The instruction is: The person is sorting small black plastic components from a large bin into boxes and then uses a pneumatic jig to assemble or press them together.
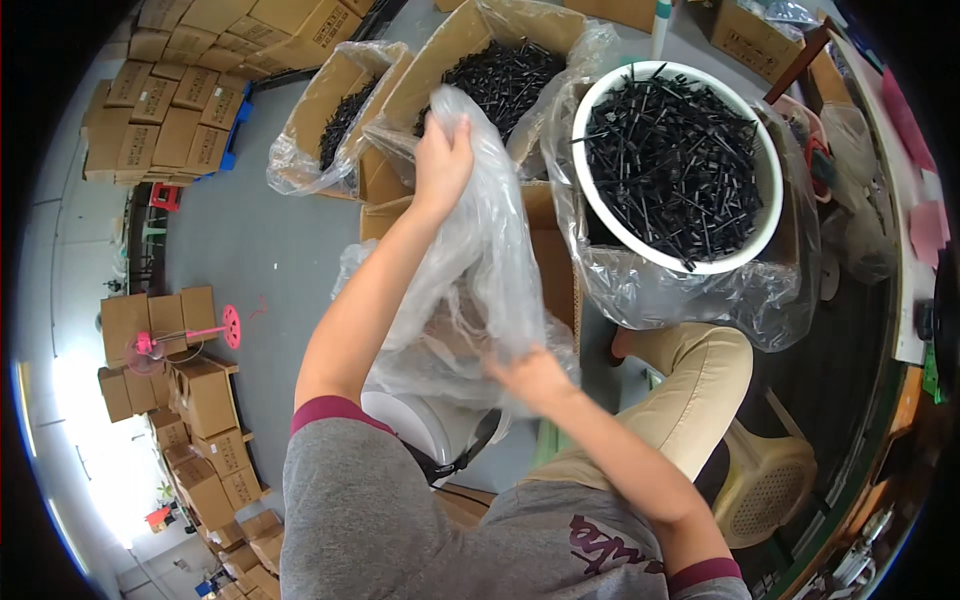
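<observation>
A large clear plastic bag [470, 245] hangs bunched and stretched out in front of me. My left hand [443, 165] is raised, its fingers closed on the bag's upper end. My right hand [535, 380] is lower, against the bag's crumpled lower part, with fingers smeared by motion. Beneath the bag stands an open cardboard box [553, 265], its inside mostly hidden by the plastic. To the right, a round white basket [598, 215] full of thin black plastic parts [680, 165] rests on a plastic-lined box.
Beyond my left hand are two lined boxes of black parts, one larger [505, 80] and one smaller [345, 125]. A beige plastic stool [770, 480] stands at the lower right. A pink fan [185, 335] and stacked cartons [165, 120] line the left. A workbench edges the right.
</observation>
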Action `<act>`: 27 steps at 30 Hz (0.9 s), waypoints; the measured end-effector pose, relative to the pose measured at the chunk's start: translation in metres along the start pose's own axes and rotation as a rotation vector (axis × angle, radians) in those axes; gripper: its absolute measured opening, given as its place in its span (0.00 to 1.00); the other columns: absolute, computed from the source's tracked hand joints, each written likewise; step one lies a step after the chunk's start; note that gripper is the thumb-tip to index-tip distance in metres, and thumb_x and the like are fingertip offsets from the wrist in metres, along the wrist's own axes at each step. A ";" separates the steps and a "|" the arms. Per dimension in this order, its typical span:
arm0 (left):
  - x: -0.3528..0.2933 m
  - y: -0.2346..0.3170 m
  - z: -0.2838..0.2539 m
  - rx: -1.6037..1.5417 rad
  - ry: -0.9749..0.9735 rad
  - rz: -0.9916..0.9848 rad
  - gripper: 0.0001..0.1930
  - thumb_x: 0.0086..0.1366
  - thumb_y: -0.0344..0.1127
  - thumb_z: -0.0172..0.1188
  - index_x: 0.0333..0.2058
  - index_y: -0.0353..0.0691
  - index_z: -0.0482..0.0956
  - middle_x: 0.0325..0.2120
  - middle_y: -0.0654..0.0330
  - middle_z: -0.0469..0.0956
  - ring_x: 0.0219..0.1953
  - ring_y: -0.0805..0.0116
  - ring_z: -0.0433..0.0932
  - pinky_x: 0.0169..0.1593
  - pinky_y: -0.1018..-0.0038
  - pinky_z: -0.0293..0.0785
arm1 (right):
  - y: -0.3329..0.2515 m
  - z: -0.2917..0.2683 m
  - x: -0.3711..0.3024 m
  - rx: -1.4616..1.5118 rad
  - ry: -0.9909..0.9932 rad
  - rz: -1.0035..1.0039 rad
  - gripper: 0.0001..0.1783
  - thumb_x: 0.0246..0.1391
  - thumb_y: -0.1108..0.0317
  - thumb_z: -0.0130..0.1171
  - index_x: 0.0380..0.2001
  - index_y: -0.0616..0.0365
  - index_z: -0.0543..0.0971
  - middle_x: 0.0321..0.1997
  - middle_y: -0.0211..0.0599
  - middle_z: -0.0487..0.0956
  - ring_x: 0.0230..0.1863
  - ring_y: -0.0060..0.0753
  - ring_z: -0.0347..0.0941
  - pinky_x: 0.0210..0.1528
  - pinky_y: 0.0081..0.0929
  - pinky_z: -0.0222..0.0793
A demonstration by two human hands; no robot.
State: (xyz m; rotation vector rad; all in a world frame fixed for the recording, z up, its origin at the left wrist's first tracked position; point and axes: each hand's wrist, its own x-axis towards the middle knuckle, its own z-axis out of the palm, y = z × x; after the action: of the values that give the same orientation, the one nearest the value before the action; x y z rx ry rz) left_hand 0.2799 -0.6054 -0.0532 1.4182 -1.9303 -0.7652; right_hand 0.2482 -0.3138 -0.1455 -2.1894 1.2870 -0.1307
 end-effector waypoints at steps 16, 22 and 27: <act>-0.073 -0.132 -0.057 0.882 -0.527 0.042 0.16 0.64 0.41 0.56 0.47 0.39 0.72 0.49 0.48 0.74 0.39 0.50 0.78 0.46 0.54 0.73 | 0.066 -0.075 0.003 -0.545 0.296 0.036 0.20 0.50 0.66 0.55 0.48 0.56 0.79 0.53 0.39 0.73 0.55 0.35 0.69 0.57 0.35 0.63; -0.215 -0.179 -0.030 0.563 -0.748 0.063 0.41 0.61 0.66 0.54 0.63 0.41 0.64 0.60 0.42 0.66 0.58 0.41 0.70 0.60 0.57 0.66 | 0.099 -0.067 0.017 -0.227 0.025 0.246 0.34 0.59 0.54 0.53 0.68 0.48 0.63 0.58 0.41 0.72 0.55 0.35 0.67 0.55 0.34 0.60; -0.225 -0.204 -0.004 0.278 -1.214 -0.486 0.53 0.55 0.76 0.52 0.71 0.48 0.52 0.72 0.45 0.45 0.70 0.41 0.53 0.69 0.56 0.55 | 0.108 -0.098 0.027 -0.524 0.081 0.321 0.39 0.60 0.48 0.54 0.70 0.52 0.60 0.65 0.40 0.68 0.58 0.35 0.65 0.58 0.35 0.58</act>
State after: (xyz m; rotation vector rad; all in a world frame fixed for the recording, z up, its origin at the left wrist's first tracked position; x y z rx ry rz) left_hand 0.4588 -0.4415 -0.2356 1.8242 -2.6146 -1.9896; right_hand 0.1440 -0.4173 -0.1282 -2.3686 1.8641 0.2786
